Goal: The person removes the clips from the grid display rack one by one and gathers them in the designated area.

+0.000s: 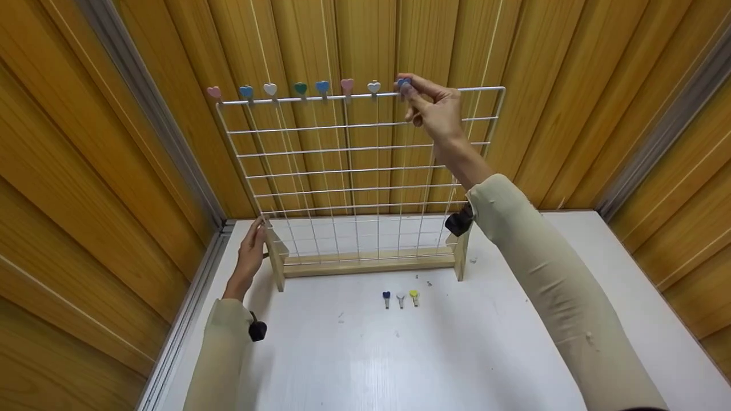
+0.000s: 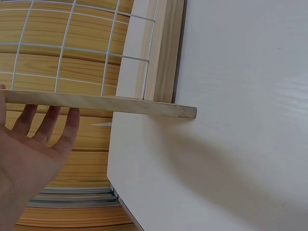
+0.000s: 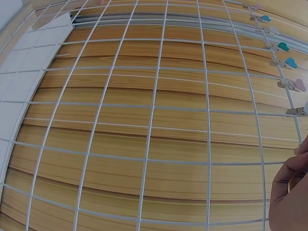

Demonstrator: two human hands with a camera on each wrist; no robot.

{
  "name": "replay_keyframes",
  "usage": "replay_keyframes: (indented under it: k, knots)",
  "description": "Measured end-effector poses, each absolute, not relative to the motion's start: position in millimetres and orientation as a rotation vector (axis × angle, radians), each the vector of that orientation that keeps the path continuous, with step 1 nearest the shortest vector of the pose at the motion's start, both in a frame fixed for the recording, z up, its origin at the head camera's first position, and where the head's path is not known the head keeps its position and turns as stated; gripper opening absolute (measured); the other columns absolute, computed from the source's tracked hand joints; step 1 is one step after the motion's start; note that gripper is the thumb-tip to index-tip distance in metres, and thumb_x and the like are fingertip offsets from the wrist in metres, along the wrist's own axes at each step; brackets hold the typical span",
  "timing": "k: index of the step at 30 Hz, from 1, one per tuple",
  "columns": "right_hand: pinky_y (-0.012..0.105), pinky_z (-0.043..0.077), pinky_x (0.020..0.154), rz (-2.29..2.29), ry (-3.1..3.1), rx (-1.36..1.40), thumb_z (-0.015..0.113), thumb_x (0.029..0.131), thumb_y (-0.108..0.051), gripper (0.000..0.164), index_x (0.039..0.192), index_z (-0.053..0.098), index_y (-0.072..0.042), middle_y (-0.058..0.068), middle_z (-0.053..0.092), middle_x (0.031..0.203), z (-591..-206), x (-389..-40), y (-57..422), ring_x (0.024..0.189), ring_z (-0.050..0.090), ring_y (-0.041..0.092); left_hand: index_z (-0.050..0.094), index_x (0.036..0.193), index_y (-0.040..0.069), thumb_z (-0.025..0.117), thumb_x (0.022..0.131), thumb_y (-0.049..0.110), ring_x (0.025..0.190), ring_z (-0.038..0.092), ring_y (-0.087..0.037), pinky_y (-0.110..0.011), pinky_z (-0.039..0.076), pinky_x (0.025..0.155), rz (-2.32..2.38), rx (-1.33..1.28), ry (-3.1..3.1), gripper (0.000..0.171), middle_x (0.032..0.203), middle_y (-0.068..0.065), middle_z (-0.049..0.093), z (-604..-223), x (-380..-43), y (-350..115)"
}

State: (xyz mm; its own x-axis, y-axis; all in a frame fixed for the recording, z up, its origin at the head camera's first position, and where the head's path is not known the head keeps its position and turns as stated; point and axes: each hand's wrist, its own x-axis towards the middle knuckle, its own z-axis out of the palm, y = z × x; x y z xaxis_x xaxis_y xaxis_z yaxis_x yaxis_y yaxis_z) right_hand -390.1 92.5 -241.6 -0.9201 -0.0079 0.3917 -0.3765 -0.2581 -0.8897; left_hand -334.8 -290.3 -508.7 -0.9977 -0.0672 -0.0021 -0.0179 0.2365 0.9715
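Blue clip [image 1: 405, 81] at the grid's [image 1: 377, 170] top wire.
Right hand [image 1: 441, 112] pinches it, right of seven clips [image 1: 300, 88]; fingers hide its seating. Left hand [image 1: 251, 252] grips the post [image 1: 276, 260] at the grid's left, presumably for bracing; three spares [image 1: 401, 297] lie before the grid on the table [image 1: 342, 359], likely for easy reach.

Bright; glare on white tabletop [image 1: 365, 354], soft shadows.
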Motion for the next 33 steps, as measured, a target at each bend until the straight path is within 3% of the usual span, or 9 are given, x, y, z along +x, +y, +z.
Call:
replay_keyframes:
  k: [7, 24, 33]
  knots:
    - [0.017, 0.041, 0.049, 2.406, -1.687, 0.454, 0.064, 0.1, -0.01, 0.027, 0.124, 0.074, -0.008, 0.006, 0.078, 0.112, -243, -389, 97, 0.054, 0.056, 0.007, 0.011, 0.166, 0.02, 0.026, 0.114, 0.04, 0.155, 0.024, -0.041, -0.063, 0.035, 0.12, -1.915, 0.096, -2.443, 0.058, 0.17, -0.018, 0.018, -508, -337, -290]
    - [0.016, 0.049, 0.055, 2.255, -1.889, 0.65, 0.065, 0.099, -0.01, 0.028, 0.126, 0.073, -0.008, -0.005, 0.079, 0.106, -278, -355, 122, 0.061, 0.057, 0.005, 0.01, 0.166, 0.025, 0.026, 0.112, 0.046, 0.157, 0.021, -0.039, -0.062, 0.034, 0.12, -1.89, 0.155, -2.479, 0.06, 0.173, -0.012, 0.014, -510, -336, -293]
    - [0.016, 0.05, 0.056, 2.234, -1.951, 0.65, 0.064, 0.101, -0.01, 0.027, 0.126, 0.074, -0.008, 0.0, 0.079, 0.106, -300, -353, 138, 0.06, 0.059, 0.005, 0.01, 0.167, 0.022, 0.025, 0.114, 0.04, 0.155, 0.024, -0.041, -0.062, 0.035, 0.12, -1.89, 0.113, -2.459, 0.058, 0.172, -0.016, 0.015, -511, -336, -296]
